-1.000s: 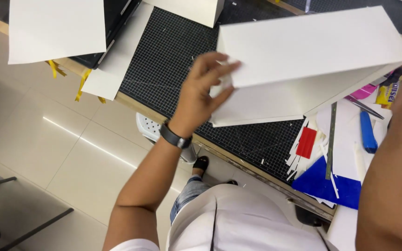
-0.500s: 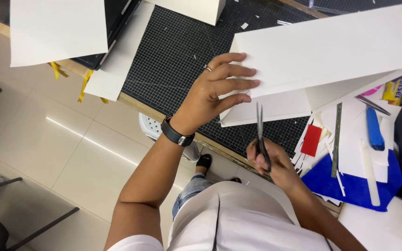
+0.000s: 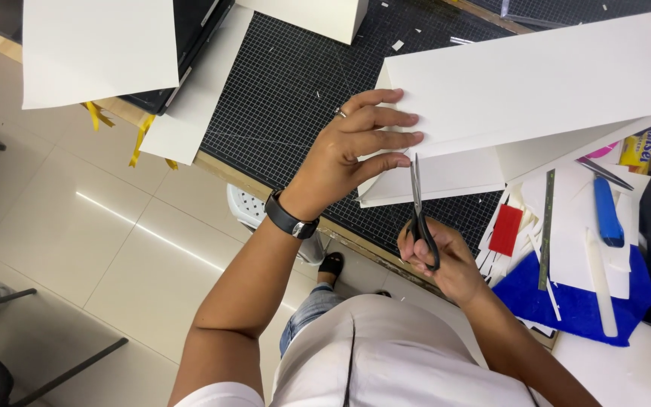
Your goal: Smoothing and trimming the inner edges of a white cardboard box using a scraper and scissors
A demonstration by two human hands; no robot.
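Over the near edge of the desk, above the black gridded cutting mat [image 3: 288,98], the left hand [image 3: 356,147] pinches the folded white card [image 3: 536,90] at its left end, fingers spread flat on top and thumb beneath. Right hand [image 3: 442,256] curls shut through the handles of black scissors [image 3: 418,215]; blades nearly together, tips touching the card's lower edge. Toward the desk's right edge: blue sheet [image 3: 574,301], red scrap [image 3: 506,230], metal ruler [image 3: 546,226].
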